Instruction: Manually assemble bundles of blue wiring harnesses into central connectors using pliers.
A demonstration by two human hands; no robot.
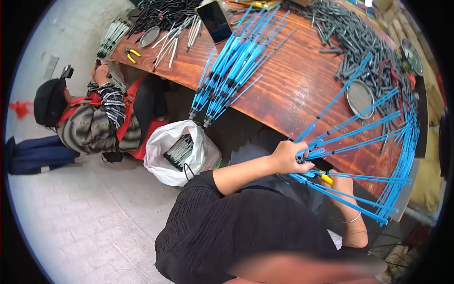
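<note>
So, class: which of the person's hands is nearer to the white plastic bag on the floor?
Left. The left hand grips the hub of the fanned blue ribs, right of the white plastic bag. The right hand, holding a yellow-handled tool, is farther right.

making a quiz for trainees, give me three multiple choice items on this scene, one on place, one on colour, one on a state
1. Where does the white plastic bag lie?
A on the table
B on the floor beside the table
C on a shelf

2. What colour are the fanned ribs?
A blue
B green
C white

3. What is the left hand doing?
A hanging free
B resting flat on the table
C gripping the hub where the ribs meet

B: the bag sits on the tiled floor. A: the ribs are bright blue. C: its fingers close on the hub; the right hand holds a yellow-handled tool.
</note>
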